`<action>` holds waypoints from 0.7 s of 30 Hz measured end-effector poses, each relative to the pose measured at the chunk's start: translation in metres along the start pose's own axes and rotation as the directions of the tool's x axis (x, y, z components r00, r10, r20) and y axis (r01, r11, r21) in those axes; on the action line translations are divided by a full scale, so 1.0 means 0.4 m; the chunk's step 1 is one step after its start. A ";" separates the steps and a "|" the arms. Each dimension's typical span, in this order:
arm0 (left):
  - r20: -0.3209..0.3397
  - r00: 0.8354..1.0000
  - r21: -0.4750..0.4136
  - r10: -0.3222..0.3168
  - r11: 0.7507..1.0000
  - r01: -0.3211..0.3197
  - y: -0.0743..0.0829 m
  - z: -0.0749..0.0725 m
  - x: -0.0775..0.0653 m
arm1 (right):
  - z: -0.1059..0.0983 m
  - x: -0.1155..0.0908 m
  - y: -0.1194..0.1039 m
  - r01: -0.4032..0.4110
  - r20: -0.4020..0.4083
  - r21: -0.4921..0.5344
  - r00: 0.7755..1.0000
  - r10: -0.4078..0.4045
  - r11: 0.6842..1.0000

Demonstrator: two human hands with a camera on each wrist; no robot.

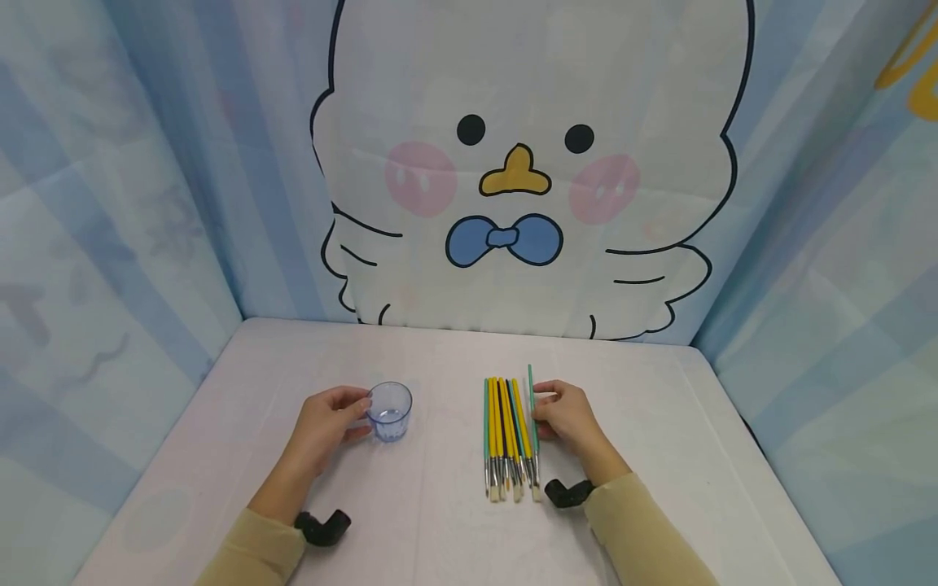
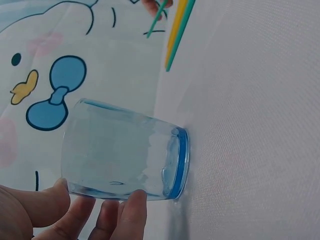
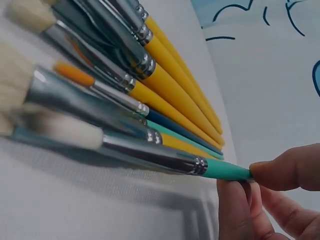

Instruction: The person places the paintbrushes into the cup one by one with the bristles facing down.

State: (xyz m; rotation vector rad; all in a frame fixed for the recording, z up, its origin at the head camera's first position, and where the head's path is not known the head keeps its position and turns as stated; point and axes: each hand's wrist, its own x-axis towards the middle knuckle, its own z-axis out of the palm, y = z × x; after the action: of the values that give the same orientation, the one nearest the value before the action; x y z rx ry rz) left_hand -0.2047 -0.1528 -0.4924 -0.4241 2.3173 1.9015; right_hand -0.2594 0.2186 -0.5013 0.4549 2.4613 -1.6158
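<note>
On the left of the table, my left hand [image 1: 328,419] holds the side of a clear bluish glass [image 1: 390,413] with its fingertips. The glass [image 2: 122,152] stands upright; in the left wrist view the thumb [image 2: 47,205] is near its rim and other fingers lower down. My right hand [image 1: 566,415] pinches the handle of a green paintbrush [image 1: 531,391] between thumb and fingers. In the right wrist view, that brush [image 3: 155,152] has a pale bristle head and metal ferrule. Just left of it lies a row of several paintbrushes [image 1: 501,423] with yellow, green and dark handles, bristles toward me.
A pale cloth covers the table [image 1: 440,521]. Behind it hangs a backdrop [image 1: 513,285] with a cartoon bird, and striped curtains [image 1: 95,285] flank both sides. Black wrist mounts [image 1: 324,529] sit at both sleeves.
</note>
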 end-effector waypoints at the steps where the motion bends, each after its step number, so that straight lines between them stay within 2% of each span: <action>1: -0.002 1.000 -0.002 -0.004 1.000 0.004 0.001 0.000 0.000 | 0.001 -0.001 -0.002 0.009 -0.004 0.006 1.000 -0.009 1.000; 10: 0.003 1.000 -0.007 -0.002 1.000 0.002 0.003 -0.001 -0.001 | 0.008 -0.020 -0.043 0.051 -0.026 0.046 0.998 -0.050 0.998; 21: 0.015 1.000 -0.014 -0.007 1.000 0.007 -0.001 -0.006 0.001 | 0.039 -0.063 -0.101 0.162 0.004 0.101 0.987 -0.164 0.982</action>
State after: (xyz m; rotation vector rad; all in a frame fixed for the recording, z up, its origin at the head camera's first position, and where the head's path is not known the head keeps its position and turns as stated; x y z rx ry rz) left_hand -0.2047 -0.1552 -0.4922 -0.4175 2.2915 1.9123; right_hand -0.2498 0.1852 -0.4650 0.2612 2.4747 -1.8050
